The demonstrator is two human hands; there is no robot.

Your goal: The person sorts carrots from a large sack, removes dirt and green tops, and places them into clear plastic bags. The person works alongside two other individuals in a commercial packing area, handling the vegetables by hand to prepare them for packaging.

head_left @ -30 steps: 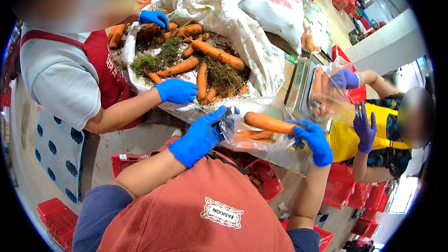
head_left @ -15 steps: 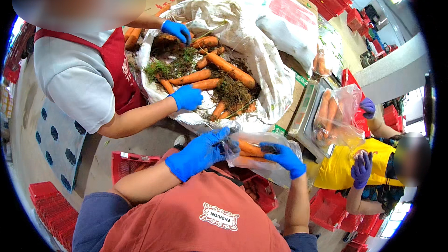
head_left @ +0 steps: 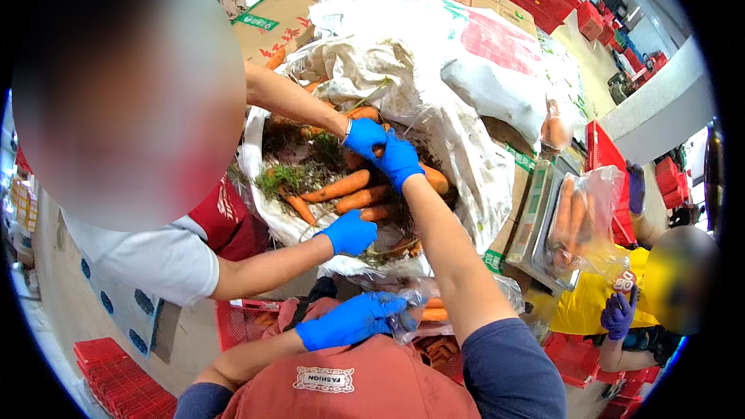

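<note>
My left hand (head_left: 353, 322), in a blue glove, is closed on the edge of a clear plastic bag (head_left: 504, 289) with carrots (head_left: 434, 309) in it, held low in front of me. My right hand (head_left: 400, 159), also blue-gloved, reaches far into a white woven sack (head_left: 485, 178). Its fingers curl over a large carrot (head_left: 433, 179) that shows partly beneath the hand. A co-worker's blue-gloved hand (head_left: 363, 138) meets my fingertips there. The co-worker's other hand (head_left: 349, 233) is beside loose carrots (head_left: 361, 200). Dirt and green tops (head_left: 283, 178) lie among them.
At right stands a scale (head_left: 535, 237) bearing a bag of carrots (head_left: 573, 217). Beyond it is a person in a yellow apron (head_left: 586, 299). Full white sacks (head_left: 497, 70) lie behind on cardboard (head_left: 268, 23). Red crates (head_left: 124, 380) are stacked at lower left.
My right hand has left the bag and moved forward into the sack. My left hand still holds the bag. The co-worker has leaned in, one hand moving toward the sack's middle.
</note>
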